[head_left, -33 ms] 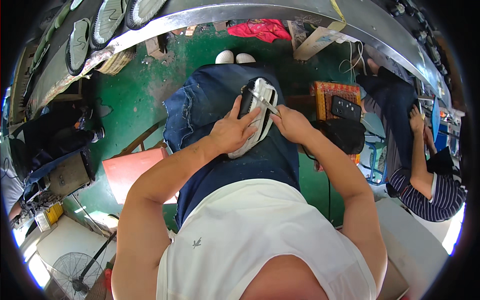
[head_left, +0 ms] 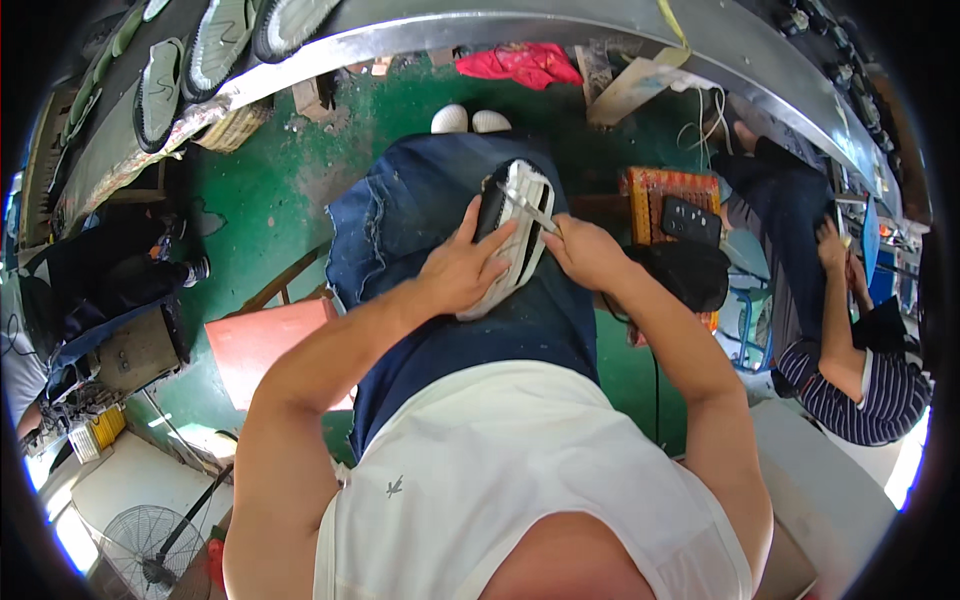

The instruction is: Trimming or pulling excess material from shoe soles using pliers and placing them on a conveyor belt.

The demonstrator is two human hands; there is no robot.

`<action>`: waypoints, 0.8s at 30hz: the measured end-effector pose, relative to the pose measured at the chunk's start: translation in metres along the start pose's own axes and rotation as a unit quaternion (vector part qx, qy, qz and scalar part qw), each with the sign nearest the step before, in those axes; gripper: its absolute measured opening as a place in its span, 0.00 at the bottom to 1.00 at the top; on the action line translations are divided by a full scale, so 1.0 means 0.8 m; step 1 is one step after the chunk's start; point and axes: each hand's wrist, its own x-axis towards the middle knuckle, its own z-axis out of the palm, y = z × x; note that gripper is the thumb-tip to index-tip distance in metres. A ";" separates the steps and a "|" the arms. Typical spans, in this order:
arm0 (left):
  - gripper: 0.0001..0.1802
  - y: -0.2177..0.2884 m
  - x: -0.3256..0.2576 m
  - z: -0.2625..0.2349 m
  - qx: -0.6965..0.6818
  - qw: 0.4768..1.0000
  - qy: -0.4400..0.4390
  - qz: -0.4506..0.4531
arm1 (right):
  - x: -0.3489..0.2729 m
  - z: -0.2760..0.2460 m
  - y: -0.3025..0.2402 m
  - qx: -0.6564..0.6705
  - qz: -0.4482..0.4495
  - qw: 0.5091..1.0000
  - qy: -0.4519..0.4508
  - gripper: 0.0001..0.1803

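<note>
A white shoe with black parts lies lengthwise on my lap, its far end pointing away from me. My left hand grips it from the left, with fingers laid across its upper side. In my right hand is a slim metal tool with a flat blade, held between thumb and fingers. Its blade slants up and left across the shoe, touching or just over the upper near the far end. The tool's handle is mostly hidden in my fist, so its exact kind cannot be told.
A metal-edged workbench curves across the far side, with several grey shoes at its left. A pink box-like seat stands left. Right are a beaded seat, a black bag and a co-worker in a striped shirt.
</note>
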 end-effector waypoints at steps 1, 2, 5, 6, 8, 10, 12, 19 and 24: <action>0.36 -0.029 -0.002 0.032 -0.079 0.989 0.127 0.013 | 0.001 -0.011 -0.012 0.004 0.024 0.999 -0.022 0.19; 0.39 -0.042 -0.014 0.056 -0.157 0.957 0.241 0.029 | 0.002 -0.022 -0.022 0.007 0.024 0.999 -0.023 0.19; 0.48 -0.026 -0.027 0.040 -0.292 0.940 0.108 -0.136 | -0.008 -0.031 -0.028 0.085 0.037 0.994 -0.061 0.20; 0.51 -0.031 -0.027 0.040 -0.306 0.938 0.116 -0.114 | -0.018 -0.017 -0.030 0.073 -0.007 0.997 -0.025 0.21; 0.54 -0.026 -0.035 0.028 -0.286 0.951 0.077 -0.087 | -0.031 -0.004 -0.028 0.058 -0.050 0.997 0.010 0.22; 0.58 -0.022 -0.035 0.000 -0.258 0.963 0.049 -0.058 | -0.029 -0.007 -0.024 0.027 -0.010 0.997 -0.070 0.22; 0.63 -0.015 -0.037 -0.033 -0.202 0.972 -0.077 -0.095 | -0.047 -0.012 -0.019 0.122 0.033 0.988 -0.090 0.20; 0.38 0.029 -0.064 -0.165 -0.200 0.944 0.218 0.148 | -0.089 0.032 0.033 0.377 0.117 0.913 0.100 0.18; 0.27 0.053 0.026 -0.174 -0.246 0.947 0.201 0.036 | -0.095 0.026 0.024 0.416 0.128 0.899 0.043 0.13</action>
